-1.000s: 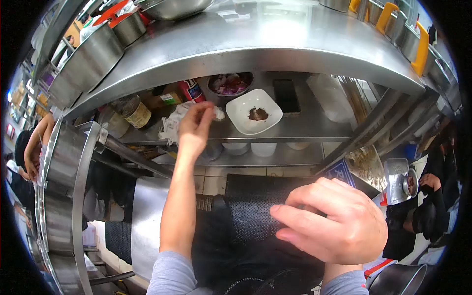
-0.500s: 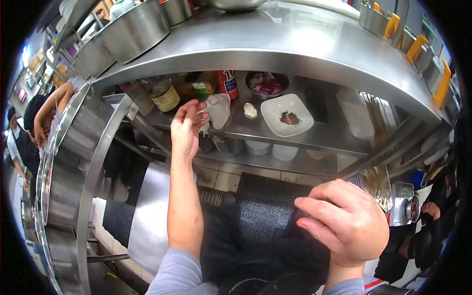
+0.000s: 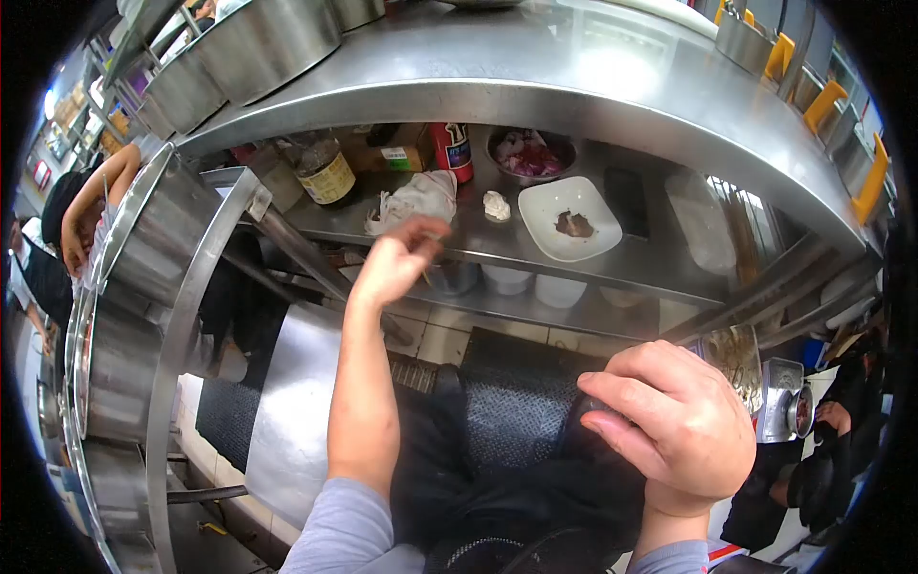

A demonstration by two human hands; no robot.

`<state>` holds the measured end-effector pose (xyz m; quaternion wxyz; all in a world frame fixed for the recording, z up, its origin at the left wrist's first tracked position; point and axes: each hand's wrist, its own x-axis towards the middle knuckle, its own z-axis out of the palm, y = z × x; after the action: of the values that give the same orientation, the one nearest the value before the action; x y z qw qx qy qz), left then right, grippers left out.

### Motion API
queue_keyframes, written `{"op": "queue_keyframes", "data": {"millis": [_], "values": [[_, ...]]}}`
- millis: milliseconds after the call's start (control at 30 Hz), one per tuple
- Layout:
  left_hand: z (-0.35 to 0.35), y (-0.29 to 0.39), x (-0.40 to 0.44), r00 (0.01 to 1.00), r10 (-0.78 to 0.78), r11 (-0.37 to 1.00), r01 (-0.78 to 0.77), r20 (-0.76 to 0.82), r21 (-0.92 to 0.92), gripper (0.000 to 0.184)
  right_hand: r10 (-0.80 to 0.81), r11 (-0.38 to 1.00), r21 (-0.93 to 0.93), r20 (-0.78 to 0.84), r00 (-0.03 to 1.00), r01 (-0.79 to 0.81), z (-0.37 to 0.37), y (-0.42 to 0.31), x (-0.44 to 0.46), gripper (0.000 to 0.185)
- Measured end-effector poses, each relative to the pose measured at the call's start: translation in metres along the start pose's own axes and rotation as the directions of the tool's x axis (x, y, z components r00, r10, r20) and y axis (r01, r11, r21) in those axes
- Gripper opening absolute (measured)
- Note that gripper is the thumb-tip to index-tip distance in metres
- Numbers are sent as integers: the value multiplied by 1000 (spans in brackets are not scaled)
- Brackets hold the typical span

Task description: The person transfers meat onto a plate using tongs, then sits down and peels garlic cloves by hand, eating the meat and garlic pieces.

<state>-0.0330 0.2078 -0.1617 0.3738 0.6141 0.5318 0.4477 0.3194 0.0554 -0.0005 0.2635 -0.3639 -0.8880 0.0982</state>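
Observation:
My left hand (image 3: 397, 260), smeared by motion, is just in front of a crumpled white cloth (image 3: 418, 198) on the lower steel shelf. Its thumb looks apart from the fingers, and I see nothing in it. The cloth lies in a bunch beside a red bottle (image 3: 451, 153). Lower right, my right hand (image 3: 674, 421) is loosely curled over my dark-trousered knee, thumb and forefinger apart with only dark background between them. Its other fingers are partly hidden. To the right of the cloth sit a small white lump (image 3: 496, 206) and a square white dish (image 3: 574, 244) with a brown smear.
A steel bowl of purple onion pieces (image 3: 532, 156) and a labelled jar (image 3: 325, 172) share the shelf. White tubs (image 3: 559, 290) stand below. The steel worktop edge (image 3: 535, 99) overhangs the shelf. Large pots (image 3: 124, 354) flank the left. Other people are at both sides.
The white cloth hung from my left hand and now lies bunched on the shelf, let go. That hand has moved down and slightly right. My right hand has hardly moved.

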Motion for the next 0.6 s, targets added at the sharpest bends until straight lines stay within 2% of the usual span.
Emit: {"op": "queue_keyframes", "data": {"millis": [33,100,133,167,233,267,300,367,400,433,500,533,600], "values": [[0,-1,-3,966,-76,980,25,248,199,28,0,1000,1,1,1000,0,0,1,0,32],[9,-4,-6,888,-149,937,-14,434,350,28,-4,1000,-4,-3,1000,4,-1,3,-2,31],[14,-16,-6,875,-200,938,42,440,343,29,-6,1000,-1,-1,1000,6,-1,4,-3,31],[17,-13,-7,876,-202,938,44,438,345,29,-4,1000,-1,7,1000,4,-2,5,-5,31],[22,-3,-5,957,-127,928,22,260,373,29,-1,1000,-4,3,1000,1,-4,6,-6,31],[22,-3,-2,979,-36,937,-36,200,347,30,7,1000,-10,-7,1000,-7,-5,5,-6,30],[24,8,-1,990,-24,959,-16,137,284,28,24,1000,-19,-18,1000,-24,-8,3,-9,29],[29,-4,15,996,75,956,-84,43,280,25,42,999,-28,-30,999,-43,-11,2,-10,27],[34,7,23,1000,11,956,-17,20,294,24,41,999,-29,-29,999,-42,-12,3,-12,26],[42,-3,37,987,157,944,-143,-23,298,24,66,997,-41,-38,997,-67,-14,4,-15,26],[58,-11,67,955,288,905,-246,-75,347,27,31,1000,0,-18,999,-31,-16,8,-18,24],[66,-14,81,952,299,903,-259,-68,342,27,28,1000,8,-34,999,-28,-16,9,-19,23],[81,-29,106,900,436,755,-377,18,536,34,36,999,-7,-56,998,-36,-20,10,-23,23]]}}
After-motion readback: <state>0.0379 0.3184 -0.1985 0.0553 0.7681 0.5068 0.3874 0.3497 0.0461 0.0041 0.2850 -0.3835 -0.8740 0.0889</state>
